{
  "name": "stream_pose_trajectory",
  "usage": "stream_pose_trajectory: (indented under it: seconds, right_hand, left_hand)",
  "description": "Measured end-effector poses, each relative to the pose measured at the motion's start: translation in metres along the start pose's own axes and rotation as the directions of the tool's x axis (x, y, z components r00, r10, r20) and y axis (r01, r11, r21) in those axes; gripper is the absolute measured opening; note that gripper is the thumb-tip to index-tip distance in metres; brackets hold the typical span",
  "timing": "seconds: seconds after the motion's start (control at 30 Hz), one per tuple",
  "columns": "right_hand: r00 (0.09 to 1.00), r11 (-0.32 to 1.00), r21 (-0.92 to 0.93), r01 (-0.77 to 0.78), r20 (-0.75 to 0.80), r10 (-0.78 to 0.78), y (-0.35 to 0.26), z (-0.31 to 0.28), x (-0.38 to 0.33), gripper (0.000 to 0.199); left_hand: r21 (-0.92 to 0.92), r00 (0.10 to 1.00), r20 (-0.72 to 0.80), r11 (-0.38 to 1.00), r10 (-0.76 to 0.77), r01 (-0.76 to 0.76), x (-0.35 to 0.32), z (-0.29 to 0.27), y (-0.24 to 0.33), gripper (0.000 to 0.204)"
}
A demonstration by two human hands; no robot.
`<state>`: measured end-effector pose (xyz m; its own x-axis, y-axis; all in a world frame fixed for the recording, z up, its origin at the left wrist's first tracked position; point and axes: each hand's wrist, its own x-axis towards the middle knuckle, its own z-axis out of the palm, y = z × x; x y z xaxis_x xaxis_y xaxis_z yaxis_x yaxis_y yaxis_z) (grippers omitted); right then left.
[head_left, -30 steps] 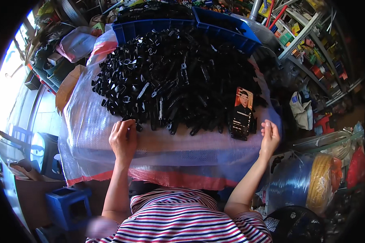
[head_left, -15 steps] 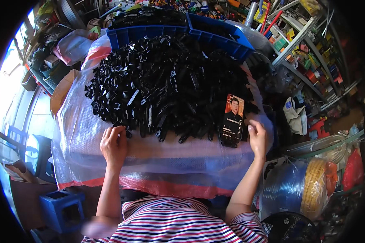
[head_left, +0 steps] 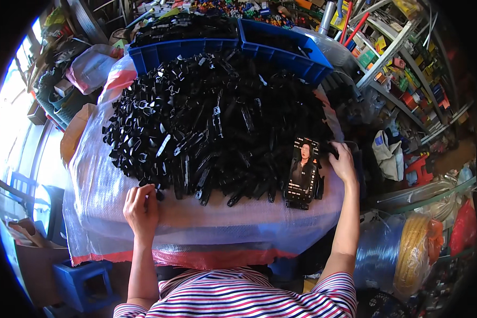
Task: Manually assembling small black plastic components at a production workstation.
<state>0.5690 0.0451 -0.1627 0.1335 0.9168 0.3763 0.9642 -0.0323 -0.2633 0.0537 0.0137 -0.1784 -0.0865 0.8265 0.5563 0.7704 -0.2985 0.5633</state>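
Note:
A large heap of black plastic pieces (head_left: 196,122), many of them long and narrow, covers most of a pale woven plastic sheet (head_left: 212,222). By the heap's front left edge, my left hand (head_left: 141,209) rests with fingers curled in; a small dark piece lies by its fingertips, and whether they grip it is unclear. Beyond the heap's right edge is my right hand (head_left: 345,161), thumb and fingers bent around a dark spot that I cannot make out. Between that hand and the heap, a smartphone (head_left: 302,172) leans upright, its screen lit with a video of a person.
Two blue plastic bins (head_left: 183,53) holding black pieces stand behind the heap. Crowded metal shelving (head_left: 389,50) rises at the right, above a wrapped yellow coil (head_left: 408,246). A blue stool (head_left: 85,283) is on the floor at lower left.
My right hand has moved from beside the phone's lower half up to the heap's right edge. My left hand stays by the front left edge. The phone's picture differs; the whole view has shifted slightly.

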Motion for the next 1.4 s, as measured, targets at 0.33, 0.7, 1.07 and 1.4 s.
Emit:
stream_pose_trajectory:
  seconds: [0.33, 0.7, 1.07, 1.4]
  right_hand:
    - [0.926, 0.695, 0.624, -0.358, 0.14, 0.35, 0.01, -0.017, 0.036, 0.036]
    - [0.981, 0.956, 0.225, -0.188, 0.0, 0.193, 0.03, 0.032, 0.079, 0.034]
    - [0.933, 0.817, 0.469, -0.336, 0.048, 0.356, 0.022, 0.014, 0.082, 0.033]
    - [0.917, 0.824, 0.541, -0.167, -0.223, 0.332, 0.041, 0.058, 0.146, 0.041]
  left_hand:
    - [-0.01, 1.0, 0.02, 1.0, -0.011, 0.011, 0.0, 0.001, -0.003, 0.012]
    - [0.0, 1.0, 0.02, 1.0, -0.016, 0.016, 0.002, 0.0, 0.002, 0.012]
    - [-0.028, 1.0, 0.022, 1.0, -0.014, 0.014, 0.002, 0.0, 0.001, 0.012]
    - [-0.001, 1.0, 0.011, 1.0, 0.013, -0.013, 0.003, -0.001, 0.002, 0.013]
